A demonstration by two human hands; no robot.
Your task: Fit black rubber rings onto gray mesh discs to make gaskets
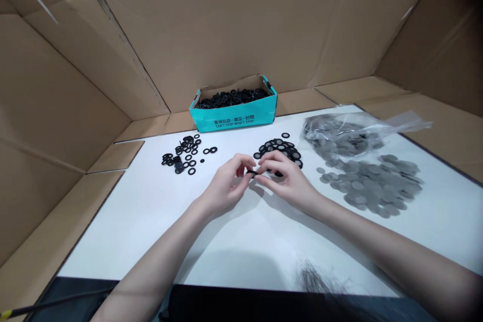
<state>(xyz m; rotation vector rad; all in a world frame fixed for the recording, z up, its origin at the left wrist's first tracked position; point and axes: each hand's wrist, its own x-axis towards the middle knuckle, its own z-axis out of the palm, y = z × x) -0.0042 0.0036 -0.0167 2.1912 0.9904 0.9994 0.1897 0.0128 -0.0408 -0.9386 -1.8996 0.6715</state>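
Observation:
Between my two hands, just above the white table, is a small black ring (252, 173). My left hand (230, 178) pinches its left side with thumb and fingers. The fingertips of my right hand (289, 181) close on its right side. Whether a grey disc sits inside this ring I cannot tell. Right behind my right hand lies a pile of black rings with grey discs in them (281, 147), partly hidden by the fingers. Off to the left is a scatter of loose black rings (184, 148). A heap of flat grey discs (381, 186) spreads to the right of my right hand.
At the back stands a turquoise box (236, 116) filled with black rings. A clear plastic bag (339, 136) of grey discs lies at the back right. Cardboard walls (226, 25) surround the white table (143, 221). A dark cable (56, 303) crosses the lower left corner.

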